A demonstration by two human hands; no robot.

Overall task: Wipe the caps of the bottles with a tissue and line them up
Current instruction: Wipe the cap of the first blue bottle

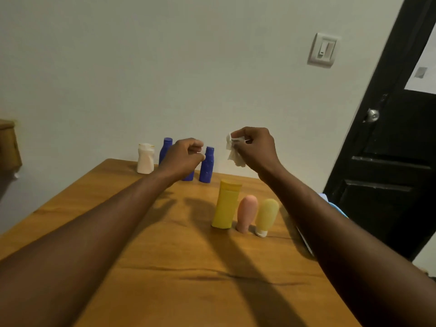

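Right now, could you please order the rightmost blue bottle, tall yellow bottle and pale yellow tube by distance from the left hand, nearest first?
1. Rightmost blue bottle, just right of the left hand.
2. Tall yellow bottle, front right.
3. Pale yellow tube, farther right.

Nothing legible anywhere — the yellow bottle [226, 205], the blue bottle [207, 166] and the white bottle [145, 159] show only plain colour at this blur, and the wall switch [323, 50] carries no readable mark.
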